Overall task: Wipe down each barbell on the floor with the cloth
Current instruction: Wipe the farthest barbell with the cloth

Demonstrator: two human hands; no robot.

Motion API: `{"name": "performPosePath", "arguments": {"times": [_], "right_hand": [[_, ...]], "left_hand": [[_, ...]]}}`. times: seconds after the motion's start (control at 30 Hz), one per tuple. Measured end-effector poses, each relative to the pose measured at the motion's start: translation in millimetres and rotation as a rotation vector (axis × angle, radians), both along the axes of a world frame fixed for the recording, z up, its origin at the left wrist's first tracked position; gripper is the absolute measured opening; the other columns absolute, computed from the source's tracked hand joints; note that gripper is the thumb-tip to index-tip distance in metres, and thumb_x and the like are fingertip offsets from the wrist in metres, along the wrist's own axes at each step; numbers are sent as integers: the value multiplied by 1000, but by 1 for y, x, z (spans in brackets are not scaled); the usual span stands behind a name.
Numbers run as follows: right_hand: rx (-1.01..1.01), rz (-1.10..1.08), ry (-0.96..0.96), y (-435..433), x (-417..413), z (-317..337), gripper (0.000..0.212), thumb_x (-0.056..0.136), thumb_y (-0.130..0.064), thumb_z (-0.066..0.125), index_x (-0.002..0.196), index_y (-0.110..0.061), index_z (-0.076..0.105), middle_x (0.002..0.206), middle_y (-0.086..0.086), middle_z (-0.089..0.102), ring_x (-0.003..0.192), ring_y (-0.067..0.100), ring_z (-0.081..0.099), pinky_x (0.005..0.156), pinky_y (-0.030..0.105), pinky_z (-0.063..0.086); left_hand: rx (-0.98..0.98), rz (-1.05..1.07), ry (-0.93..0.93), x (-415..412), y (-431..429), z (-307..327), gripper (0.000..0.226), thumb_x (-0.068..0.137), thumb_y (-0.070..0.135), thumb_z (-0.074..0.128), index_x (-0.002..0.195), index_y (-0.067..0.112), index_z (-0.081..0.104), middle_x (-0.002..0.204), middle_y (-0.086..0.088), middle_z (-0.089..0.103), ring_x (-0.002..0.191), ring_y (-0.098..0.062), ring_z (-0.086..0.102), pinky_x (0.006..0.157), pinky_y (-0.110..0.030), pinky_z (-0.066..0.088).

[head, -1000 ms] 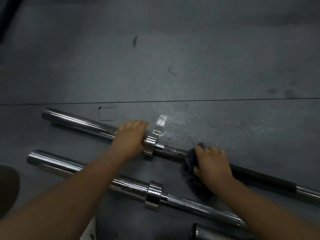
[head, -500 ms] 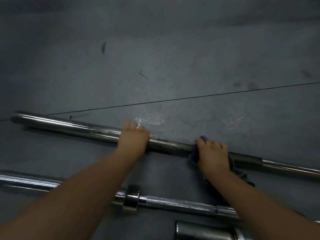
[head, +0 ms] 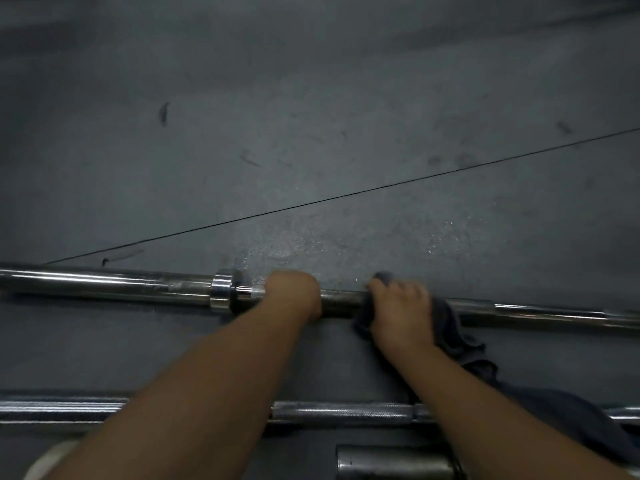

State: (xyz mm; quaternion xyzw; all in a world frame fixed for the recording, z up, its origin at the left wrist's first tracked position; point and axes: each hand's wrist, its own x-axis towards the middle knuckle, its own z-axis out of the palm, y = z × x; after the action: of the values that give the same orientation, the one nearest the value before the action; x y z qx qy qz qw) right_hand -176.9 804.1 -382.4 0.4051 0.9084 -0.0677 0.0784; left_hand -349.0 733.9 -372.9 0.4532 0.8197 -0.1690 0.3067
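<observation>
Floor (head: 311, 133) dark, three bars lying on it. The far barbell (head: 104, 284) crosses the whole view; the near barbell (head: 346, 412) lies parallel below; a third barbell (head: 394, 464) shows one end at the bottom edge. Wiping is under way on the far barbell's shaft, right of its collar (head: 221, 294). The cloth (head: 453, 330) drapes over that shaft. The right hand (head: 401, 306) clamps cloth round shaft; the left hand (head: 294, 294) curls over bare shaft beside the collar. Whether the other two are wiped cannot be told.
</observation>
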Motion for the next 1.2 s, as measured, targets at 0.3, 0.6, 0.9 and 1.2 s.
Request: {"name": "performPosePath", "arguments": {"times": [0.3, 0.6, 0.9, 1.2], "right_hand": [[-7, 95, 66, 37, 63, -1, 64, 51, -15, 80, 112, -24, 62, 89, 7, 65, 81, 31, 61, 73, 37, 49], [-107, 104, -63, 31, 59, 8, 69, 65, -23, 82, 127, -27, 53, 116, 9, 62, 105, 32, 56, 96, 42, 40], [-340, 28, -160, 14, 58, 71, 50, 85, -4, 63, 130, -19, 47, 131, 14, 52, 118, 33, 52, 90, 40, 47], [-401, 35, -118, 19, 73, 84, 52, 94, -10, 49, 144, -21, 38, 141, 14, 45, 130, 33, 40, 103, 42, 43]], "left_hand": [[-127, -53, -314, -1, 11, 0, 36, 67, 36, 69, 101, 25, 64, 102, -2, 68, 89, -23, 64, 81, -33, 53], [312, -61, 65, 66, -13, -8, 32, 80, 22, 49, 112, 20, 50, 114, -5, 56, 106, -27, 51, 93, -39, 37], [162, -28, -88, 69, -21, 102, 49, 87, 25, 57, 134, 21, 45, 137, -8, 48, 124, -29, 49, 101, -41, 43], [65, 37, -63, 92, -26, 157, 38, 91, 24, 51, 129, 20, 49, 131, -6, 54, 118, -25, 53, 95, -36, 44]]}}
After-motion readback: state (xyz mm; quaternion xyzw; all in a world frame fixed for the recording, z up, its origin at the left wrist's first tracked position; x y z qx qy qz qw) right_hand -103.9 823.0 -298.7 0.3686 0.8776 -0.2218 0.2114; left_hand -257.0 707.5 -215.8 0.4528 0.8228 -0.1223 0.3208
